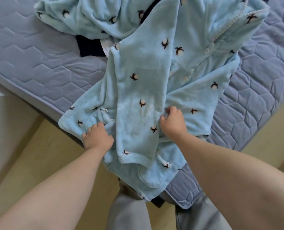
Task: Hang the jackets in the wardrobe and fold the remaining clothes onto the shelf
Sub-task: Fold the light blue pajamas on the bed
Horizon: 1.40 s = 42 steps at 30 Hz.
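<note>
I'm gripping the fleece pajama top (pixel 143 90) on the mattress (pixel 38 52), left hand (pixel 97 136) and right hand (pixel 172 123) each bunching fabric, hands apart.

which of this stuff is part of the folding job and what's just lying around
Part of the job: blue fleece top, gripped by left hand and right hand; second blue fleece piece; dark garment.
Just there: mattress; floor.
</note>
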### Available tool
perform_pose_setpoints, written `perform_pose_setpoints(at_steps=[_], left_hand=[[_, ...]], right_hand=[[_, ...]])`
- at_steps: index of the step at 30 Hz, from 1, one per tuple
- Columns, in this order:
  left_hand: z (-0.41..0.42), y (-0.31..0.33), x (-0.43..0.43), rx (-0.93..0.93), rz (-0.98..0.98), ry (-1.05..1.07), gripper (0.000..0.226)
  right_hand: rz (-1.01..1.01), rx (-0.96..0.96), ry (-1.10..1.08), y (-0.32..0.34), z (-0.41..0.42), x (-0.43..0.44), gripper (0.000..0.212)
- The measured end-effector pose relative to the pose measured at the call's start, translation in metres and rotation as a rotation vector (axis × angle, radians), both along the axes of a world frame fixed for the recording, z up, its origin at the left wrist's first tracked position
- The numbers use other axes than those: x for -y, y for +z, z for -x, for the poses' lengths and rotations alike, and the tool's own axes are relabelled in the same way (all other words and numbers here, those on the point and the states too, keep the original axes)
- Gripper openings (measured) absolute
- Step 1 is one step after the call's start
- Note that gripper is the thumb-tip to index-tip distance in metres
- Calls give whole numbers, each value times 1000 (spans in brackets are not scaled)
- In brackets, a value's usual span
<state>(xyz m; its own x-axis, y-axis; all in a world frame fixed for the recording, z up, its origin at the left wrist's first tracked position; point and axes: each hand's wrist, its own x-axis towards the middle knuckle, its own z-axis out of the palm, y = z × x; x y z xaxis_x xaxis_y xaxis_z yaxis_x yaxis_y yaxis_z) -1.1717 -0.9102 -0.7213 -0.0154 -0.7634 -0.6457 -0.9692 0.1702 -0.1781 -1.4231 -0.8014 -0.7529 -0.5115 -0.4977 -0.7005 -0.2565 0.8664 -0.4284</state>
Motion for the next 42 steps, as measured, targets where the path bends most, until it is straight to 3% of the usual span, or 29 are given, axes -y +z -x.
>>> perform_pose_setpoints(at_steps=[3,6,8,11,14,17,20,22,29,32,36,38,42], left_hand=[[-9,-5,9,7,19,-51,21],[-1,4,12,63,-2,-32,32],[27,18,20,47,89,-35,42],[101,46,46,-169,237,-38,41],[203,71,80,-457,257,-78,40],[299,83,117,-615,279,-161,40],[373,79,146,-599,368,-184,39],[401,72,154,-544,413,-143,41],[419,55,142,-398,464,-143,46],[420,58,144,-378,475,-135,47],[422,66,154,-309,453,-134,43],[424,70,160,-280,441,-136,41],[421,73,167,-219,408,-122,45]], right_hand=[[-23,17,-33,-1,5,7,37],[-56,37,-43,7,14,8,40],[-53,35,-106,18,27,7,41],[-34,-41,-304,38,63,6,36],[-20,-163,-585,50,119,12,28],[-63,-169,-742,48,182,27,52],[-154,-90,-682,38,233,41,86],[-164,-49,-603,32,246,45,91],[-132,111,-497,34,247,42,48],[-166,62,-413,34,266,41,39],[-222,0,-464,30,293,25,27],[-255,-4,-391,25,296,16,8],[-190,12,-273,22,290,19,14]])
